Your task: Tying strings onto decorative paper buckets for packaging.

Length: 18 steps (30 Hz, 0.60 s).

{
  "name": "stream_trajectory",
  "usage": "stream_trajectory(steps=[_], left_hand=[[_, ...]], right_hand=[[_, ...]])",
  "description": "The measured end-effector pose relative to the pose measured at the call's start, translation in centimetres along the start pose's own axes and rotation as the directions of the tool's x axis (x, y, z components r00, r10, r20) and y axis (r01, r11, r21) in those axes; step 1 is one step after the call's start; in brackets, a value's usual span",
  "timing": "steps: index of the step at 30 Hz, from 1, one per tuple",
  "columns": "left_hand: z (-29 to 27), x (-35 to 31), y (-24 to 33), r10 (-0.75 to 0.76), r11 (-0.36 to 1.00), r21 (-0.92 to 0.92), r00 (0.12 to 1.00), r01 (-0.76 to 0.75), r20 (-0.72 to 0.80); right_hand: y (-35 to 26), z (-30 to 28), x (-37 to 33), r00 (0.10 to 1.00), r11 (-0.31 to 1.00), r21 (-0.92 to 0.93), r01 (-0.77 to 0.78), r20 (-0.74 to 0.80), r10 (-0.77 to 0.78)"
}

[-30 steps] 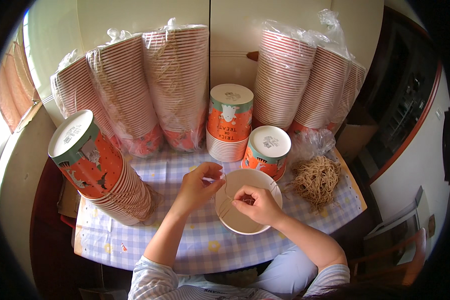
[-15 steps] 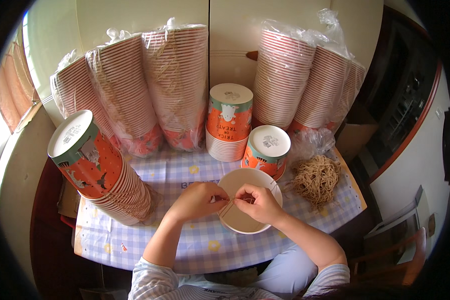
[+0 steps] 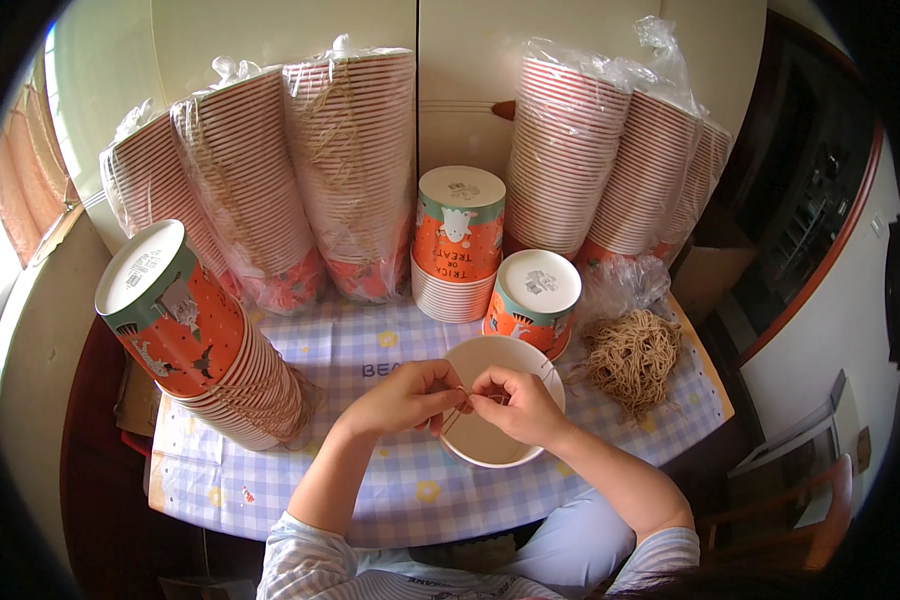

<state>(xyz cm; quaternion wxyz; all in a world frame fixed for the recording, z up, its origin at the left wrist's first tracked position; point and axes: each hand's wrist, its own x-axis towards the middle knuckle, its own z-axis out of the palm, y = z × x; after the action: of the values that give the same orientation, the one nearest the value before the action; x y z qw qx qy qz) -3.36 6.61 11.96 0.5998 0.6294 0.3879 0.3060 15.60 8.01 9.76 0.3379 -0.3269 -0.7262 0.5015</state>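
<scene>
In the head view, with the paper tub as the clock's centre and twelve pointing away from the person, the tub [image 3: 500, 442] sits on the table [image 3: 370, 520] just in front of the person. Its round mouth faces up toward the camera and its long axis stands about upright; the outer wall barely shows.

The left hand [image 3: 410, 400] comes over the rim from nine o'clock, fingers curled and thumb and forefinger nearly closed on a thin string [image 3: 453, 421]. The right hand [image 3: 516, 406] reaches over the mouth from four o'clock, its thumb and fingertips pinched together on the same string. The fingertips of both hands meet, or almost meet, above the tub's left half. From there, the string slants toward seven o'clock. A short string end [image 3: 548, 373] shows at the rim near two o'clock.

A tangled string bundle [image 3: 631, 362] lies at two to three o'clock. Upside-down tubs stand around: a short stack [image 3: 537, 290] near one o'clock, a taller stack [image 3: 460, 245] at eleven, and a long stack [image 3: 175, 315] at nine to ten, its axis slanting toward eleven.
</scene>
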Motion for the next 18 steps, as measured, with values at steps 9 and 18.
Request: stream_trajectory(steps=[9,18], left_hand=[[-0.1,0.2,-0.5,0.03,0.988,-0.152,0.998,-0.022,0.049],[-0.5,0.5,-0.8,-0.022,0.982,-0.184,0.999,0.028,0.032]], right_hand=[[-0.5,0.1,0.1,0.999,0.998,0.052,-0.022,0.029,0.02],[-1.1,-0.9,0.2,0.989,0.98,-0.133,0.147,0.013,-0.146]])
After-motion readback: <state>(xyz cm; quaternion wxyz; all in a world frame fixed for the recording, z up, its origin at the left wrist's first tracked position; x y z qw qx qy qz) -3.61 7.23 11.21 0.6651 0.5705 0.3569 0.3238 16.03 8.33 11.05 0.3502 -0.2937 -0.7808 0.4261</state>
